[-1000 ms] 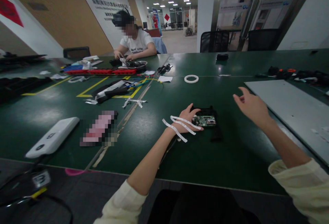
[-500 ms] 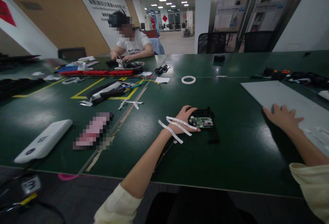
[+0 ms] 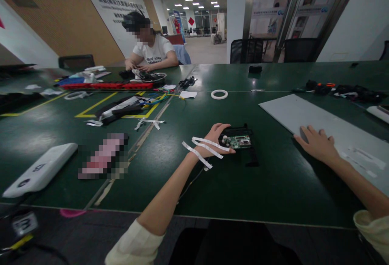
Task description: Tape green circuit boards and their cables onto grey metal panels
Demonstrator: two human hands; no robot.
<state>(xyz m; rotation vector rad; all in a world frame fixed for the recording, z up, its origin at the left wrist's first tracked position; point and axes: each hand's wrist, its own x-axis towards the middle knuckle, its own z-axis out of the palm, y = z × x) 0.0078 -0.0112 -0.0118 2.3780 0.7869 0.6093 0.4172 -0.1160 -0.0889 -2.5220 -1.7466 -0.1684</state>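
My left hand [image 3: 214, 136] is closed round the left end of a black frame with a green circuit board [image 3: 240, 142] in it, thumb on the near side and fingers on the far side. The frame lies on the table. Several strips of white tape [image 3: 203, 148] stick to the back of this hand and wrist. A thin cable [image 3: 191, 182] runs from beneath the wrist to the near table edge. My right hand [image 3: 317, 143] rests with spread fingers on a flat grey panel [image 3: 299, 110], holding nothing between them.
A white tape roll [image 3: 219, 94] lies ahead. To the left are a white power bank [image 3: 42, 169], a blurred pink-and-black object [image 3: 103, 155] and a black bundle [image 3: 121, 109]. Dark items [image 3: 343, 90] lie far right. Another person [image 3: 152, 52] sits across the green table [image 3: 273, 200].
The grey panel and my right hand on it have shifted left, nearer the circuit board. My left hand keeps its hold. The whole view has turned slightly.
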